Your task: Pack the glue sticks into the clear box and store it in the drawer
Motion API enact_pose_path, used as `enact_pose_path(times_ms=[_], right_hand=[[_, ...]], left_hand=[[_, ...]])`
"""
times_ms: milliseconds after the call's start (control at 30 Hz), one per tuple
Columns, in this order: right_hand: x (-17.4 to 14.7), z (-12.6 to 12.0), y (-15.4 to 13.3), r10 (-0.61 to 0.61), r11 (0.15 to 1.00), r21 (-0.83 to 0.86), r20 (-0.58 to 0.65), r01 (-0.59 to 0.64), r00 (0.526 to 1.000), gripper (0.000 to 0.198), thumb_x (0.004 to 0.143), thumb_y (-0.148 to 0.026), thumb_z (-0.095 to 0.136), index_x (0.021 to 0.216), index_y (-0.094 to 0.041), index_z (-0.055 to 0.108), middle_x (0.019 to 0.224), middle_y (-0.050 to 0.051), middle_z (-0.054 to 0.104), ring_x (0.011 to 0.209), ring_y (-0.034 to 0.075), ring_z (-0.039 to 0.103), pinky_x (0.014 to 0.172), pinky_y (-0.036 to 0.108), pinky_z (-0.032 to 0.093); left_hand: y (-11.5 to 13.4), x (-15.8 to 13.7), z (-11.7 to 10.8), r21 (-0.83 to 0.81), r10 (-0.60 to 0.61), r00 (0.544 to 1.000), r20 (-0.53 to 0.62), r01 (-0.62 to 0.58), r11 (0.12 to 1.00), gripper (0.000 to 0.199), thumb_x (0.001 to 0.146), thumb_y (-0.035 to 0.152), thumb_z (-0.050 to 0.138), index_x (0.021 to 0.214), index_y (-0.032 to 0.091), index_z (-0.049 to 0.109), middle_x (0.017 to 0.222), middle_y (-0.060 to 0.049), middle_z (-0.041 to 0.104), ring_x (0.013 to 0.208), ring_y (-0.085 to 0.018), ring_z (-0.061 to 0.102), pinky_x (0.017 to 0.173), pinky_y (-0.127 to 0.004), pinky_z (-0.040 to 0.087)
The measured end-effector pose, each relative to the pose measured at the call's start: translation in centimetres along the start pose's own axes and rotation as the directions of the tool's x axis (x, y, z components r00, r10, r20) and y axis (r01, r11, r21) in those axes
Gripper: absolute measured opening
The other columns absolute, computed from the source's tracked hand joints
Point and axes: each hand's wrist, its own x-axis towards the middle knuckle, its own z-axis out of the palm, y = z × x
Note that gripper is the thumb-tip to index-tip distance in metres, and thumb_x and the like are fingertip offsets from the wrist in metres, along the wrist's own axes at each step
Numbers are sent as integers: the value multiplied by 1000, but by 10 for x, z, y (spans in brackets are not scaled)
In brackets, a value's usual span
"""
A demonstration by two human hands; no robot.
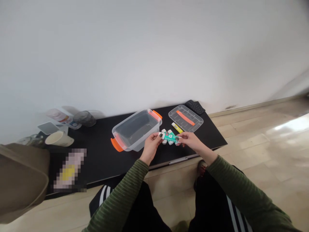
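Between my two hands I hold a green-and-white glue stick (169, 138) level above the black table. My left hand (152, 144) pinches its left end, and my right hand (189, 141) pinches its right end. Just behind and below it lie several green-and-white glue sticks (171, 132), partly hidden by the held one. A yellow glue stick (177, 128) rests a little farther back. To the left, close to my left hand, stands a clear plastic box (130, 146) with orange handles, its top uncovered.
A clear lid (199, 120) with an orange strip lies at the right, beside a black dotted item (196, 107). At the left are a paper cup (59, 139), a bottle (63, 118) and a dark glass jar (85, 118). The black table (106, 167) stands against the wall.
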Motion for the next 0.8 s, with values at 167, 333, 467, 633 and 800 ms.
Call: enact_pose_path(times_ms=[167,333,467,633,800], right_hand=[[3,-1,-1,151,981,121,21,-153,988,25,74,-33,81,85,-13,70,70,7,73,63,15,70,46,18,46],[6,-4,-4,100,994,-56,74,-96,992,25,78,-35,77,92,-15,72,77,6,75,67,14,71,49,17,46],[8,-10,-8,1,968,-249,88,21,996,26,79,-39,74,91,-16,73,74,4,74,68,15,70,58,20,49],[9,-14,-8,-80,881,-458,101,118,992,22,77,-35,71,90,-17,74,76,1,74,70,15,67,69,24,49],[7,-11,-6,-114,793,-596,60,127,992,20,75,-33,72,89,-19,73,77,-2,73,73,15,65,68,23,46]], left_hand=[[0,6,3,-41,25,999,31,-23,999,38,61,36,90,84,14,70,86,-3,72,76,-11,65,74,-23,52],[-3,13,7,-33,21,999,27,-20,999,39,64,38,88,91,15,71,93,-4,73,79,-12,67,75,-24,52],[-5,17,7,64,25,999,38,-28,998,43,66,41,85,98,15,71,96,-6,74,79,-14,67,75,-26,53],[-7,17,3,203,29,997,66,-42,978,44,68,44,83,100,15,70,96,-7,74,78,-15,66,75,-28,53],[-9,20,-2,303,96,992,83,-117,946,42,71,42,80,102,16,71,103,-10,74,86,-18,67,79,-30,51]])
